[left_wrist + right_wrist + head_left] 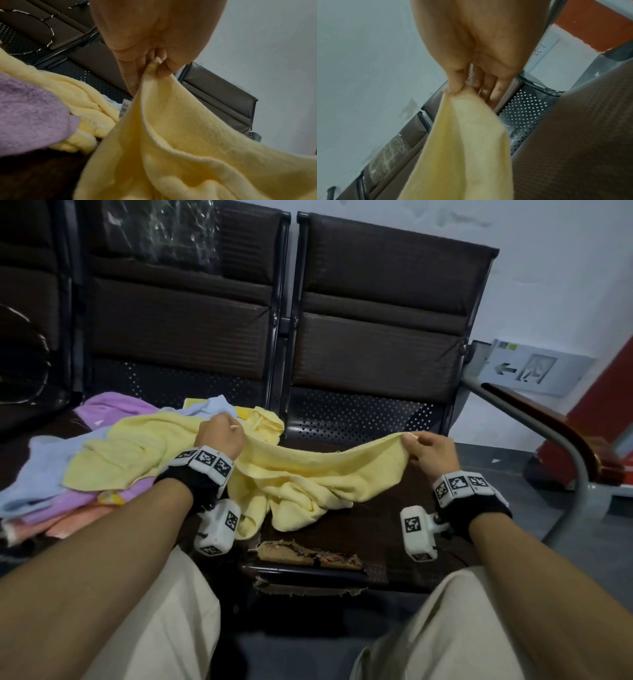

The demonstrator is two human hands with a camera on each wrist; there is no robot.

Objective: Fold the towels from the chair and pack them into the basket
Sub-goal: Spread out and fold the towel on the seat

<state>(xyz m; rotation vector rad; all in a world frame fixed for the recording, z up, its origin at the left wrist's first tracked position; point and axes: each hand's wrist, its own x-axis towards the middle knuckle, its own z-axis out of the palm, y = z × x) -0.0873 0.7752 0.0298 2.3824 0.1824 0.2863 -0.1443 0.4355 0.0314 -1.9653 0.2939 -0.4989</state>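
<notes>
We hold a yellow towel (318, 474) stretched between our two hands above the seat (376, 529) of the right-hand chair. Our left hand (219, 434) is raised over the towel pile (85, 474), knuckles toward us, fingers curled around one corner; from the left wrist view the cloth is pinched between thumb and fingers (164, 67). Our right hand (430, 451) pinches the opposite corner between thumb and forefinger, the other fingers (498, 88) hanging loosely straight behind. Both forearms reach forward from our knees, wrists roughly level. The towel's top edge sags between the hands and its lower part lies bunched on the seat.

The pile on the left seat shows another yellow towel on top, with blue (34, 474), purple (106, 409) and peach (78, 518) ones partly buried, so we cannot count them. The left hand's fingertips are hidden from the head view. A dark wire-rimmed object (24, 354) at far left is cut off; we cannot tell what it is.
</notes>
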